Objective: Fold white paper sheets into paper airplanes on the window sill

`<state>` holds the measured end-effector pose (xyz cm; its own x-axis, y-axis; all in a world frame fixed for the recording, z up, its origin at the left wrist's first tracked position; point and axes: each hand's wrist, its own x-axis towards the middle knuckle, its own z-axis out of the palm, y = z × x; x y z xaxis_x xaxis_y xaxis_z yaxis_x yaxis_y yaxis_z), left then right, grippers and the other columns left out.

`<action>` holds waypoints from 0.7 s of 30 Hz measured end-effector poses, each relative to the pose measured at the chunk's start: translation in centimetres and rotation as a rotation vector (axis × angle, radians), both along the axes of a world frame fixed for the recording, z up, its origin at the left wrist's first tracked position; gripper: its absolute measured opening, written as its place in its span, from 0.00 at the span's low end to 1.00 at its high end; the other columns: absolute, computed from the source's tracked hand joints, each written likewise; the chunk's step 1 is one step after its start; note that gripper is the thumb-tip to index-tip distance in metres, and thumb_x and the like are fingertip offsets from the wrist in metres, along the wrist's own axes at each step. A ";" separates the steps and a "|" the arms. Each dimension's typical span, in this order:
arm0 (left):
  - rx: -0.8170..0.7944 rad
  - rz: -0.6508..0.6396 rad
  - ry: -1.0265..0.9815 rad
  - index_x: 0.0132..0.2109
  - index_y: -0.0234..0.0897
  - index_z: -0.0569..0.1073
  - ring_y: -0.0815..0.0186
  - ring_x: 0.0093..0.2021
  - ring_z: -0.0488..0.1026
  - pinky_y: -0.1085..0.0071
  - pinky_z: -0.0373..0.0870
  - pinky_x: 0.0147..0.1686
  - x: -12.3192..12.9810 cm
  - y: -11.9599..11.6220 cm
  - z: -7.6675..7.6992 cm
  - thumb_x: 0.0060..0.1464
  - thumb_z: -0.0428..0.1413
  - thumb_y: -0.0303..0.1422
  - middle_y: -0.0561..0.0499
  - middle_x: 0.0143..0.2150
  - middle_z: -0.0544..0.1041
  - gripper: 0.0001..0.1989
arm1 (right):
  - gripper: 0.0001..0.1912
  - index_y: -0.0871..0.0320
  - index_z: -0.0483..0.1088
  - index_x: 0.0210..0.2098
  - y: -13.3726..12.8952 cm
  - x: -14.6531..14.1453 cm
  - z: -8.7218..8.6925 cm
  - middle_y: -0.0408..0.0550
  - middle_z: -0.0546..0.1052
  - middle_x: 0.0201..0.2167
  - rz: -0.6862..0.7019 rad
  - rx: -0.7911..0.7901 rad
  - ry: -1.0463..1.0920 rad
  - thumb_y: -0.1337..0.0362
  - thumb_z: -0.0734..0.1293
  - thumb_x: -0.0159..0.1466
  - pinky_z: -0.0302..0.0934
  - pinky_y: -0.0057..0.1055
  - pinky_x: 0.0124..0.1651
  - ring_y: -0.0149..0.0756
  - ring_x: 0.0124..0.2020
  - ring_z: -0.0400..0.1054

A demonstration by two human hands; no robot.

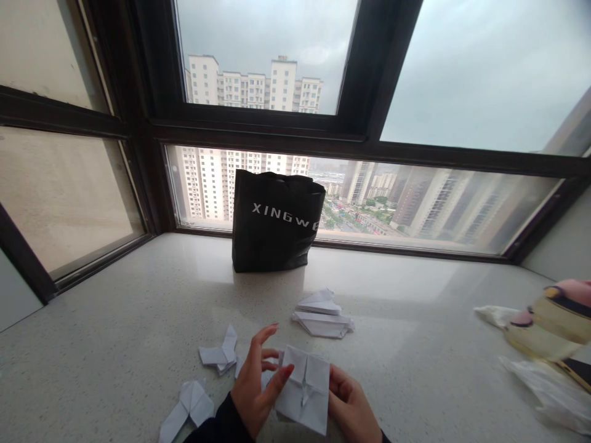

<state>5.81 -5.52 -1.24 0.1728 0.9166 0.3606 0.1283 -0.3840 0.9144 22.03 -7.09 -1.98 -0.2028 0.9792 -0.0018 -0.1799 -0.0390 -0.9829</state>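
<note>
A folded white paper square point(314, 391) with creases and a small slit near its middle is held above the white speckled counter. My left hand point(258, 381) is at its left edge, thumb resting on the front face, index finger raised away from the paper. On the right edge, my right hand point(348, 400) grips the paper with bent fingers, partly hidden behind it. Folded white paper pieces point(323, 314) lie beyond the hands. A winged paper shape point(221, 354) rests to the left, and another point(188, 409) sits nearer the front.
A black bag point(277, 224) with white letters stands on the counter point(397, 295) near the window. At the right lie a pink and yellowish object point(549, 320) and crumpled clear plastic point(549, 391). Dark window frames border the back and left.
</note>
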 end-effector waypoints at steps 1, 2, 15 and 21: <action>-0.118 -0.078 -0.070 0.52 0.39 0.49 0.64 0.34 0.69 0.68 0.66 0.32 0.1 0.1 0.0 0.50 0.48 0.40 0.41 0.46 0.65 0.24 | 0.18 0.60 0.71 0.31 -0.1 0.0 0.0 0.49 0.76 0.26 0.006 0.013 -0.023 0.53 0.67 0.47 0.61 0.34 0.33 0.41 0.30 0.68; -0.209 -0.147 -0.129 0.52 0.38 0.48 0.66 0.30 0.70 0.69 0.67 0.30 0.2 0.2 0.0 0.50 0.48 0.40 0.43 0.41 0.69 0.25 | 0.18 0.60 0.71 0.30 -0.1 0.0 0.0 0.48 0.75 0.25 0.001 0.031 -0.055 0.52 0.66 0.48 0.60 0.32 0.31 0.39 0.28 0.68; -0.203 -0.251 -0.151 0.49 0.37 0.54 0.65 0.31 0.70 0.72 0.65 0.30 1.2 1.4 0.1 0.50 0.49 0.38 0.49 0.33 0.71 0.21 | 0.14 0.60 0.67 0.26 0.3 1.9 0.8 0.42 0.69 0.20 -0.149 0.267 -0.547 0.54 0.61 0.53 0.54 0.26 0.26 0.30 0.22 0.60; -0.205 -0.305 -0.216 0.50 0.36 0.54 0.64 0.37 0.70 0.71 0.66 0.36 1.3 0.8 -0.6 0.49 0.51 0.35 0.46 0.38 0.71 0.22 | 0.15 0.59 0.63 0.19 0.6 2.2 0.4 0.40 0.65 0.17 -0.200 0.234 -0.572 0.53 0.62 0.52 0.53 0.25 0.24 0.29 0.20 0.59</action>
